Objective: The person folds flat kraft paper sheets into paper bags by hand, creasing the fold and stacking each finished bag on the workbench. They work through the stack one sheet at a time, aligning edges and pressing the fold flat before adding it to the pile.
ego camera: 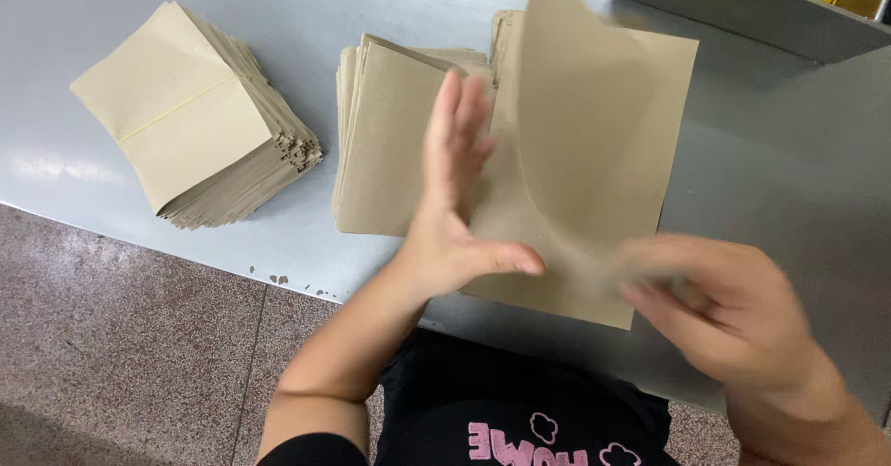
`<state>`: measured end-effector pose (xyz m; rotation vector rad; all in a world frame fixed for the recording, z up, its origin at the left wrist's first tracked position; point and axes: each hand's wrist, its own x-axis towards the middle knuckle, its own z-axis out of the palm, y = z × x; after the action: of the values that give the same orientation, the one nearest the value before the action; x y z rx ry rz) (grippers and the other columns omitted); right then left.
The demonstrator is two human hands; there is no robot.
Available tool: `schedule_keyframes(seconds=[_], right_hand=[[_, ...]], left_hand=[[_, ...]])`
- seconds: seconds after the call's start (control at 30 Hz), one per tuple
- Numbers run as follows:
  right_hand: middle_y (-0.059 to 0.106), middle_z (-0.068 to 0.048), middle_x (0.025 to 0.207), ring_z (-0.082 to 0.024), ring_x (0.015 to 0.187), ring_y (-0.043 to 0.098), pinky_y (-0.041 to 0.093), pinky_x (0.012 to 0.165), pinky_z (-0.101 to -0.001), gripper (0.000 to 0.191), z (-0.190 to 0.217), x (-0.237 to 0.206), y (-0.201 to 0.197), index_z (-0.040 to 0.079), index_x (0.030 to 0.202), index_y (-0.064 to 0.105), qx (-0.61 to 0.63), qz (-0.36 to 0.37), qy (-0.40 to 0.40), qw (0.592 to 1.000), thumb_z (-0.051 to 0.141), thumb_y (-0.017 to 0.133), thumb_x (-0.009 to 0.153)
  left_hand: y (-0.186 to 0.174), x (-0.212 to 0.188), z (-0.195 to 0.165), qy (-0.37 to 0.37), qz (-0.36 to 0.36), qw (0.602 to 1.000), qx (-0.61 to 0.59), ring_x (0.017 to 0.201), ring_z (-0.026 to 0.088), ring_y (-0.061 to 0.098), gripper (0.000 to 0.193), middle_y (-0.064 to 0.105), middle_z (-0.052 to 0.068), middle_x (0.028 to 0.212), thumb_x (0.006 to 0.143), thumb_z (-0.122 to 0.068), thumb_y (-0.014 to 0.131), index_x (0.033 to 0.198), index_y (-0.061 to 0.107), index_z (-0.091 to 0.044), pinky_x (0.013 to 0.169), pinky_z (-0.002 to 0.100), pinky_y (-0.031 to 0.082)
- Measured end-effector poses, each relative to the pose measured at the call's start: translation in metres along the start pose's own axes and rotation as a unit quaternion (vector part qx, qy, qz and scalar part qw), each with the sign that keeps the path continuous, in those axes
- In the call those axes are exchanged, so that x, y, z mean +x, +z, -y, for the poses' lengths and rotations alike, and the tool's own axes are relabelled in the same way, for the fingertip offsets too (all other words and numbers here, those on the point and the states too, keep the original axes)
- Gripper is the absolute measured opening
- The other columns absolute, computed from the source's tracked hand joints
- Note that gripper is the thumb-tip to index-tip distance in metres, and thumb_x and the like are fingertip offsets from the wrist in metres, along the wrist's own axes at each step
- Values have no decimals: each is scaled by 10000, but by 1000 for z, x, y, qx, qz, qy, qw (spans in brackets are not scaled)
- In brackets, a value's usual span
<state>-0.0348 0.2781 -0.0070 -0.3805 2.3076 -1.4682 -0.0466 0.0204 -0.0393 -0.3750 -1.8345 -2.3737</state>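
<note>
My left hand (455,206) is open, fingers straight and together, edge-on over the seam between two stacks of tan paper sheets. My right hand (724,313) is blurred at the lower right and pinches the bottom edge of a loose tan paper sheet (566,104) that curls upward above the right stack (603,243). The middle stack (385,141) lies just left of my left hand. A third stack (190,118), bound by a yellow rubber band, sits at the far left of the grey table (789,169).
A grey metal tray (742,6) holding yellow rubber bands stands at the top right corner. The table's front edge runs diagonally, with speckled brown floor (121,336) below it. Small paper scraps lie near the edge.
</note>
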Motion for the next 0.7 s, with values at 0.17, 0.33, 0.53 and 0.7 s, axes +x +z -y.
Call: schedule_keyframes(seconds=[0.17, 0.33, 0.53, 0.7], right_hand=[[526, -179, 1423, -266, 1251, 581, 474, 1040, -351, 302, -1, 3, 0, 51, 1272, 560, -16, -145, -225, 963, 76, 687, 998], [421, -143, 1585, -193, 1405, 504, 427, 1225, -351, 570, -9, 21, 16, 112, 1583, 302, 133, -154, -274, 940, 119, 601, 1097], [604, -163, 1288, -168, 1140, 643, 531, 1048, -323, 177, -33, 29, 34, 77, 1315, 478, 226, -136, -217, 940, 107, 505, 1144], [671, -139, 1140, -125, 1006, 648, 543, 946, -253, 130, -32, 17, 25, 16, 1271, 504, 182, -147, -180, 955, 116, 522, 1190]], left_hand=[[4, 9, -3, -28, 137, 989, 57, 1152, 244, 639, 571, 679, 114, 1285, 837, -233, 893, 1328, 637, -95, 1002, 342, 514], [8, 5, 3, 33, 156, 982, 105, 1184, 193, 733, 421, 713, 65, 1318, 943, -92, 778, 1340, 638, -80, 1029, 287, 585], [5, 2, 19, 13, 164, 975, 149, 1088, 206, 758, 406, 743, 93, 1260, 903, -60, 756, 1301, 678, -72, 955, 288, 593], [2, -11, 9, 70, 61, 982, 164, 948, 193, 753, 282, 740, 81, 1121, 948, -86, 767, 1212, 672, -63, 825, 277, 584]])
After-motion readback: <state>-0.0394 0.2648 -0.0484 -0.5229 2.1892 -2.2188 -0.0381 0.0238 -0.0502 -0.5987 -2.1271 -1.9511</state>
